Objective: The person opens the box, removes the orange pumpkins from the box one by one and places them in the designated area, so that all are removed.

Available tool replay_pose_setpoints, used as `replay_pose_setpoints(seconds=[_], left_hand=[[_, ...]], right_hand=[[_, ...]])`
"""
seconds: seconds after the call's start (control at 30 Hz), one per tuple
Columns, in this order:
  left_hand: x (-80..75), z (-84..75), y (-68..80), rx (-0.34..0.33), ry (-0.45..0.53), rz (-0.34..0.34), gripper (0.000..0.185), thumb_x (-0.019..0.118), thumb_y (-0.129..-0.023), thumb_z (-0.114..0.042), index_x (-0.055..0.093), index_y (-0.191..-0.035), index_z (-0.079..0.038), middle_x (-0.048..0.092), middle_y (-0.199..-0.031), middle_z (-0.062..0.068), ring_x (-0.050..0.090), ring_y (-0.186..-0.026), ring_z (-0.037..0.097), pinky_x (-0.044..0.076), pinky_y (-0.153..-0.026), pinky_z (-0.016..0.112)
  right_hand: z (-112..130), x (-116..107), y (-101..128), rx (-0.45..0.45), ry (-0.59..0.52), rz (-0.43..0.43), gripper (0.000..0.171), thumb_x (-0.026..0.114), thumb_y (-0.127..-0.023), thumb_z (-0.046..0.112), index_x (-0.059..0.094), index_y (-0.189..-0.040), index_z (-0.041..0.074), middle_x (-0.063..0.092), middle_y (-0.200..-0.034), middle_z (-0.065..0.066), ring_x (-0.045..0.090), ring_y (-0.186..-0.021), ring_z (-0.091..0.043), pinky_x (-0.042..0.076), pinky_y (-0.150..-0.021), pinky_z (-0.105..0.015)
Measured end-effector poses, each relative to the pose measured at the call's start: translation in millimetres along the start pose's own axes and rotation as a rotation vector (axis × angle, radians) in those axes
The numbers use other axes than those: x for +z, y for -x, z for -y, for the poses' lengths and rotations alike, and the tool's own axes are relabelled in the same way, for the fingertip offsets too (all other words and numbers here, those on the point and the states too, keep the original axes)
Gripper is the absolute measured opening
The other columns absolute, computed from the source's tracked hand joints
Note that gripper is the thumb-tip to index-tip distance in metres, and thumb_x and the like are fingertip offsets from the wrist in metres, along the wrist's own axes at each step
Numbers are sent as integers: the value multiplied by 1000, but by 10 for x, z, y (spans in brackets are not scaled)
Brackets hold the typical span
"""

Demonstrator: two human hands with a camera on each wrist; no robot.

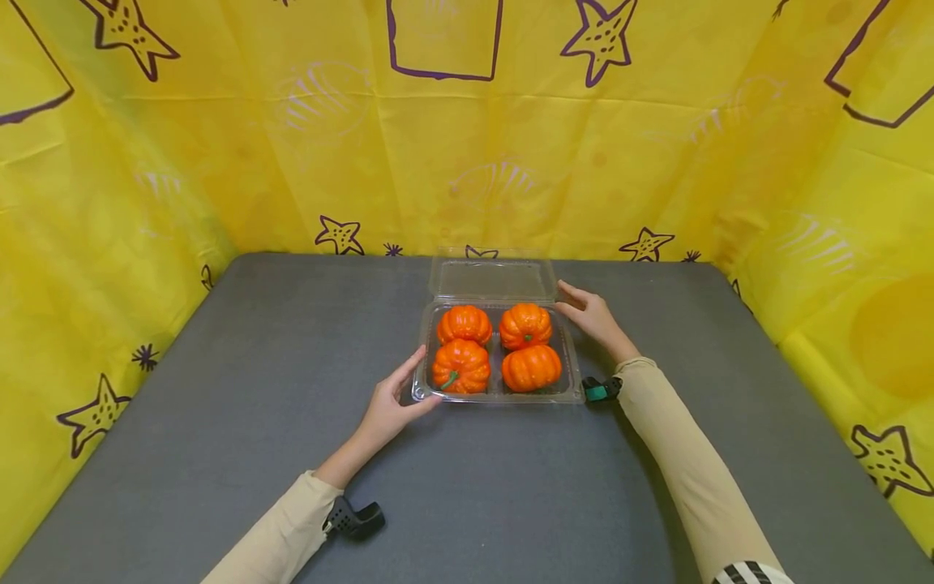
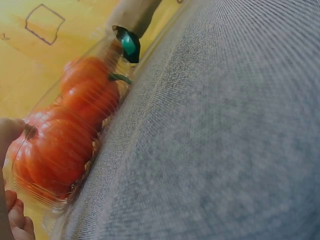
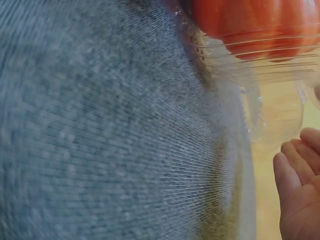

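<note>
A clear plastic clamshell box (image 1: 496,398) lies on the table, its lid (image 1: 492,280) folded back toward the curtain. Several small orange pumpkins (image 1: 461,367) with green stems sit inside in two columns. My left hand (image 1: 389,408) is at the near left corner, thumb by the front rim and fingers spread along the left side. In the left wrist view, pumpkins (image 2: 52,150) show through the box wall. My right hand (image 1: 594,318) reaches to the far right corner beside the hinge, fingers extended. The right wrist view shows those fingers (image 3: 295,167) just off the clear plastic.
A dark grey cloth-covered table (image 1: 496,495) lies under the box. Yellow curtains (image 1: 503,162) with starfish and fish drawings enclose the back and both sides. Dark wrist bands (image 1: 356,519) sit at both beige sleeves (image 1: 679,438).
</note>
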State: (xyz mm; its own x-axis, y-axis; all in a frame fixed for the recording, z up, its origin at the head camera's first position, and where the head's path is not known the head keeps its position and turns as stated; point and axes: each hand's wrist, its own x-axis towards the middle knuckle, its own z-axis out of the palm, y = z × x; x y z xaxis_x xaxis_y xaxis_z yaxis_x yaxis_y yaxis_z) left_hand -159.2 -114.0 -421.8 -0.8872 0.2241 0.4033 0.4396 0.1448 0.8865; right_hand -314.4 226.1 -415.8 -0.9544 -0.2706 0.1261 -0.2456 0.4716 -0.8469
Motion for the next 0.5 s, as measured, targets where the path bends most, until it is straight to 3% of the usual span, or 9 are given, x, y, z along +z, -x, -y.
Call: replay_pose_setpoints(seconds=[0.1, 0.23, 0.5], left_hand=[[-2, -11, 0, 4, -5, -6, 68, 70, -70, 11, 36, -128, 14, 34, -134, 26, 29, -125, 33, 24, -99, 21], [2, -28, 0, -7, -22, -15, 70, 72, -68, 10, 37, -128, 13, 36, -133, 25, 30, -125, 31, 24, -100, 28], [16, -36, 2, -17, -39, -13, 73, 74, -66, 9, 37, -129, 12, 36, -133, 24, 30, -125, 31, 23, -100, 39]], right_hand=[[30, -20, 5, -27, -4, -25, 57, 57, -89, 24, 34, -137, 3, 35, -137, -14, 36, -122, -28, 32, -96, -41], [124, -74, 38, -58, -30, -22, 57, 57, -89, 21, 32, -138, 5, 32, -138, -15, 35, -122, -30, 32, -96, -40], [615, -147, 271, -124, -144, -35, 54, 55, -88, 4, 31, -136, -3, 30, -137, -22, 31, -124, -34, 28, -98, -43]])
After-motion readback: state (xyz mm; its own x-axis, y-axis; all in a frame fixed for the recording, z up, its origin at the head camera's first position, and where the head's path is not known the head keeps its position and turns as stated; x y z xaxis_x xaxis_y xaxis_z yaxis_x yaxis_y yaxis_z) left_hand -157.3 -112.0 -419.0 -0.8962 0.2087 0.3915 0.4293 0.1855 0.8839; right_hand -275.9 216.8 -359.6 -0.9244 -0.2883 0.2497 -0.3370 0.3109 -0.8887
